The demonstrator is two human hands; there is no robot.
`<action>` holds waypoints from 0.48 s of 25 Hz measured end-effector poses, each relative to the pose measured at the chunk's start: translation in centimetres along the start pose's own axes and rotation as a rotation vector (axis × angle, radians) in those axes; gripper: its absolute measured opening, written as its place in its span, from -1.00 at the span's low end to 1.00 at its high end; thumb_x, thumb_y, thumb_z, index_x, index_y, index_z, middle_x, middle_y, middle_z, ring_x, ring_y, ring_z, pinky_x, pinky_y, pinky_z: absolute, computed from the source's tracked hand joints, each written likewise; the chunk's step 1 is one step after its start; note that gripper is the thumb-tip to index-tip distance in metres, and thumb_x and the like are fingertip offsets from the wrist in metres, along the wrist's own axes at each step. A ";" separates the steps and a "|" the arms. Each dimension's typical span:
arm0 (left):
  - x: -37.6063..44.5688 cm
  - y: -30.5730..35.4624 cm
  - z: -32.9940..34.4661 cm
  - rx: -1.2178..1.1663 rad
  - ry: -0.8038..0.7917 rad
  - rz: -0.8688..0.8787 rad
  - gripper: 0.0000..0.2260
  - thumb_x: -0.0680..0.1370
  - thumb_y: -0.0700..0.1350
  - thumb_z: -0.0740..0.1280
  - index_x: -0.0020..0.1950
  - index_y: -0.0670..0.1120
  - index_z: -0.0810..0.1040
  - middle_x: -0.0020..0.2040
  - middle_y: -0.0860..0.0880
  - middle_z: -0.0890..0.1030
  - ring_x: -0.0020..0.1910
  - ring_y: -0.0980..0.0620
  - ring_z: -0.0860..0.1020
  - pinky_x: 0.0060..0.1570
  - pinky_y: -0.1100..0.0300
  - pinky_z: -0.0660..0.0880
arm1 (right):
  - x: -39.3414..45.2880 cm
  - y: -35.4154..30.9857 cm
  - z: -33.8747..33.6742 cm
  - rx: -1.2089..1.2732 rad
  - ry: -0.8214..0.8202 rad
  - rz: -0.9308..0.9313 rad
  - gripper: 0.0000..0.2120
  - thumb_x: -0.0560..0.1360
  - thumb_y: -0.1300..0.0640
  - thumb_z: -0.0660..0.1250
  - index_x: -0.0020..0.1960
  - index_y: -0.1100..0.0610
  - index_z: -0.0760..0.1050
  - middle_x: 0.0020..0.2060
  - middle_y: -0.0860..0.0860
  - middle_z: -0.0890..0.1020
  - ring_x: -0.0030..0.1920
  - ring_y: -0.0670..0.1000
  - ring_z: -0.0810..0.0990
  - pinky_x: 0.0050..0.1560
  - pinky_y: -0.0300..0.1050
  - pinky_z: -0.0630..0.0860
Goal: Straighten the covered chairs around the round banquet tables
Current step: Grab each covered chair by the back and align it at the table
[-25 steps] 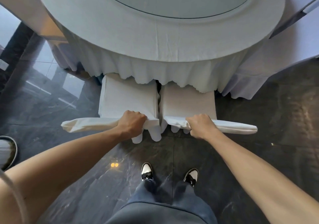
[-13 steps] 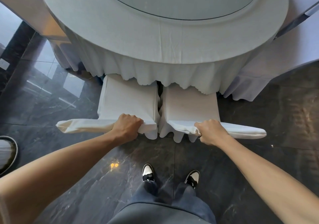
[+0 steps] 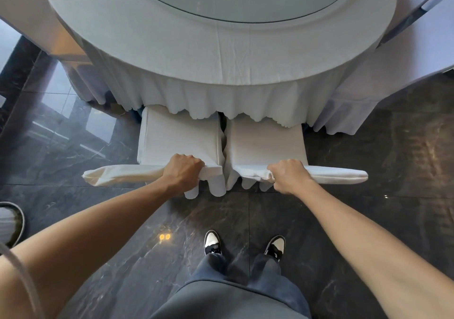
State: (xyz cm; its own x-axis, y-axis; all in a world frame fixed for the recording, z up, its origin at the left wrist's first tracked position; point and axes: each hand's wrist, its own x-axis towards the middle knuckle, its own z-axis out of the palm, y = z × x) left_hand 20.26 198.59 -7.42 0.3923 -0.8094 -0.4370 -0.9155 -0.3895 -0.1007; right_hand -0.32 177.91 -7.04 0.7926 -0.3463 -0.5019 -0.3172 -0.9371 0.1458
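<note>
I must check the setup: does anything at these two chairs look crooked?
Slightly. The left chair is angled a little, so the dark gap between it and the right chair widens toward the table. Nothing looks spilled or damaged.

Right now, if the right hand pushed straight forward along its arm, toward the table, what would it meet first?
The right hand grips the right chair's backrest top. Going forward, it would likely pass over the seat and first meet the tablecloth skirt; depth is unclear.
</note>
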 end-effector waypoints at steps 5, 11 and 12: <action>-0.3 -0.2 0.2 -0.024 0.010 0.014 -0.76 0.44 -0.14 0.34 0.09 0.03 0.59 -0.14 0.00 0.63 -0.28 0.00 0.48 -0.24 0.14 0.36 | 0.0 -1.4 -0.2 0.019 0.026 0.052 -0.77 0.45 0.16 0.28 0.09 0.07 0.55 -0.04 0.07 0.65 -0.02 0.14 0.61 -0.14 -0.05 0.39; 0.1 -1.3 0.1 -0.012 -0.005 0.084 -0.79 0.40 -0.02 0.40 0.02 0.06 0.60 -0.26 0.05 0.54 -0.32 0.00 0.51 -0.29 0.16 0.37 | 0.1 -1.2 0.4 0.038 0.025 0.091 -0.81 0.42 0.18 0.29 0.01 0.07 0.57 -0.12 0.06 0.65 -0.11 0.14 0.61 -0.16 -0.04 0.44; 0.1 -1.3 0.1 -0.012 0.003 0.094 -0.78 0.39 0.01 0.42 0.02 0.07 0.60 -0.26 0.05 0.55 -0.33 0.01 0.51 -0.29 0.16 0.36 | 0.1 -1.2 0.4 0.040 0.017 0.085 -0.81 0.41 0.18 0.29 0.00 0.07 0.57 -0.14 0.06 0.65 -0.12 0.13 0.60 -0.17 -0.04 0.43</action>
State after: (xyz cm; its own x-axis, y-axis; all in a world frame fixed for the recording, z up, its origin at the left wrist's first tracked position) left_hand 21.47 199.13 -7.44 0.3046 -0.8442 -0.4411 -0.9474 -0.3163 -0.0488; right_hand -0.04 179.05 -7.59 0.7705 -0.4260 -0.4741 -0.4043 -0.9017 0.1531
